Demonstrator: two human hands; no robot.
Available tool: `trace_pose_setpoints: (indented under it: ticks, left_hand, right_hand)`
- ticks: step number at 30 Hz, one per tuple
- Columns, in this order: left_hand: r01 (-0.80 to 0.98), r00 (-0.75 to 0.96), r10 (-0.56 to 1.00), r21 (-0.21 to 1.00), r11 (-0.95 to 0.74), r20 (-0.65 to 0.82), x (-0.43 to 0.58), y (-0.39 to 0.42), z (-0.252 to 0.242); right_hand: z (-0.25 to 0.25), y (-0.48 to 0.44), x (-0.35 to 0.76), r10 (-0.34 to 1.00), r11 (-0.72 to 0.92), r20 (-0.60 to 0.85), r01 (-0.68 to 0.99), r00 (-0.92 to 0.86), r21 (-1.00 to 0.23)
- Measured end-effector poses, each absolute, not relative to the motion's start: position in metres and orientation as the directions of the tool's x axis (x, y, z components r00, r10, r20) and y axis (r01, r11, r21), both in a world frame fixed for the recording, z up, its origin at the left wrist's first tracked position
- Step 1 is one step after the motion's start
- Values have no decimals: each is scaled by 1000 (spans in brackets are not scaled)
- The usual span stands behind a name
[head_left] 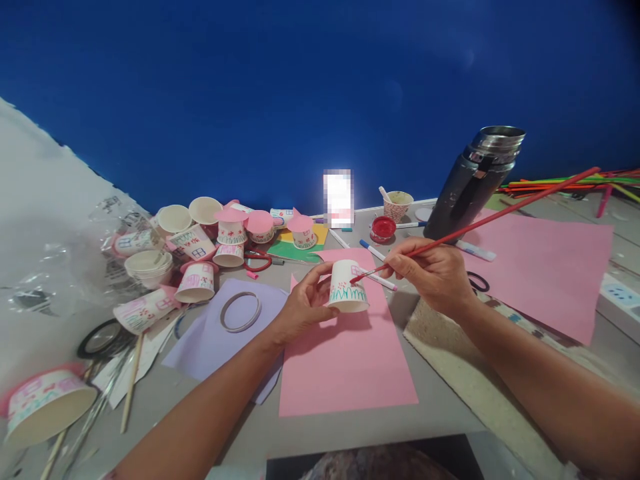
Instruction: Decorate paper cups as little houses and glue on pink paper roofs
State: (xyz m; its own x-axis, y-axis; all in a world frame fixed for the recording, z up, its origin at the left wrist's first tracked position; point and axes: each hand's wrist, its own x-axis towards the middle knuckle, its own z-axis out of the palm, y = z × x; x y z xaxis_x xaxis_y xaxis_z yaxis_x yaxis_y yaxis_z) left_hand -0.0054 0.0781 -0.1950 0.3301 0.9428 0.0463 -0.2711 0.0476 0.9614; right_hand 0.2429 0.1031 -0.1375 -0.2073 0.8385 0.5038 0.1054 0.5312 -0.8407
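My left hand (304, 300) grips an upside-down white paper cup (348, 285) with green grass and pink marks drawn on it, held over a pink paper sheet (345, 360). My right hand (434, 273) pinches a long red paintbrush (500, 213). The brush tip touches the side of the cup. A small open pot of red paint (383, 229) stands behind the cup.
Several decorated paper cups (197, 250) with pink lids lie at the left. A dark steel flask (473, 183) stands at the right, by a second pink sheet (545, 267) and coloured sticks (575, 183). A lilac sheet (215, 340) carries a tape ring (241, 311). Markers lie nearby.
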Motion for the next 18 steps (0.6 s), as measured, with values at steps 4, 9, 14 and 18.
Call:
trace_pose_setpoints:
  ticks: [4,9,14,18]
  left_hand:
    - [-269,329,943,962,45,48,-6,78,-196]
    - [-265,333,941,963,41,51,-6,79,-197]
    - [-266,332,942,963,47,46,-6,78,-197]
    - [-267,325,945,963,48,43,-6,78,-199]
  right_hand:
    - [-138,104,244,827,538,500,108,-257,-836]
    - [-135,107,249,841,526,499,94,-210,-846]
    - [-136,106,249,843,519,492,89,-214,-850]
    - [-137,105,247,826,533,484,124,-288,-837]
